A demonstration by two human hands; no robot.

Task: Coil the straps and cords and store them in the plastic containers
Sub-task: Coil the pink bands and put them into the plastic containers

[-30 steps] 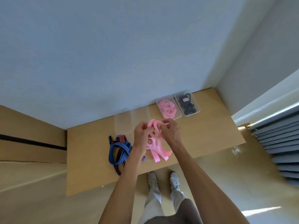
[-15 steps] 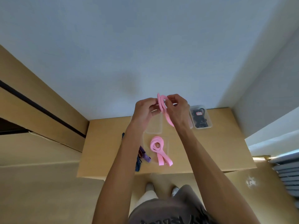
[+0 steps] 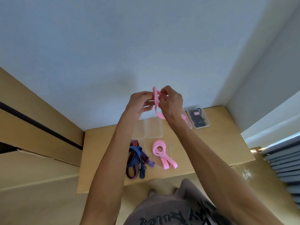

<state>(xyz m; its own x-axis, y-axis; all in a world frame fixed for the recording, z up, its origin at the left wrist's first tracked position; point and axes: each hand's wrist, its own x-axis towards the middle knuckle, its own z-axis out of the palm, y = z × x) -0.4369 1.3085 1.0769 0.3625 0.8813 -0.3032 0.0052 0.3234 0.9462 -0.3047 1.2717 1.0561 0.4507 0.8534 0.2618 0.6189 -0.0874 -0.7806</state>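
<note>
A pink strap point(image 3: 156, 101) is held up in the air above the table's point(image 3: 211, 143) far edge, pinched between both hands: the left hand point(image 3: 139, 103) grips it from the left, the right hand point(image 3: 171, 103) curls round it from the right. Its long axis runs roughly upright between the fingertips, the tail trailing down under the right wrist. Below, another pink strap point(image 3: 159, 151) lies coiled in a clear container point(image 3: 168, 144) near the front edge, beside loose striped straps point(image 3: 136, 157); the black cord's container point(image 3: 198, 116) sits at the far right corner.
</note>
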